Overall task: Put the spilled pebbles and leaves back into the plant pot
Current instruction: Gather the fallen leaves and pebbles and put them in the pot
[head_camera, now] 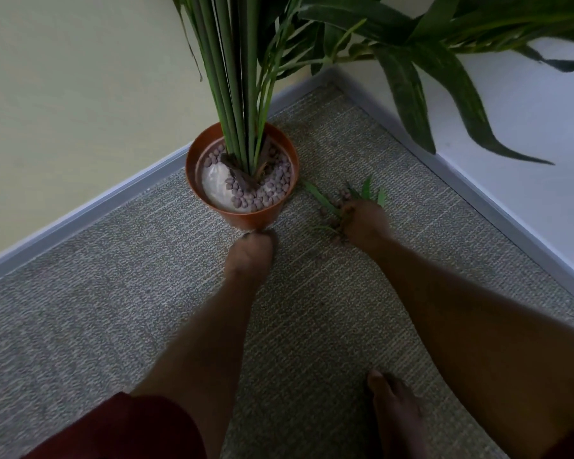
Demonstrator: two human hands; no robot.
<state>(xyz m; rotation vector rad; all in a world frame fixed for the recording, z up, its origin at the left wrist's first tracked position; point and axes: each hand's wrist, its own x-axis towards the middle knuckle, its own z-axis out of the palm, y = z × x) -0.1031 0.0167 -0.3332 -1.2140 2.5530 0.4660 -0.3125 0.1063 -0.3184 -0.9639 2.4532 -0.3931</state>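
Several pebbles [332, 216] and leaves [322, 197] lie on the carpet [146, 293] just right of the plant pot [246, 217]. His right hand [365, 223] covers them, fingers curled down; whether they've closed on anything I cannot tell. His left hand [251, 256], bunched shut, touches the pot's base. A hasty scoop could scatter pebbles, and nudging the pot might tip it.
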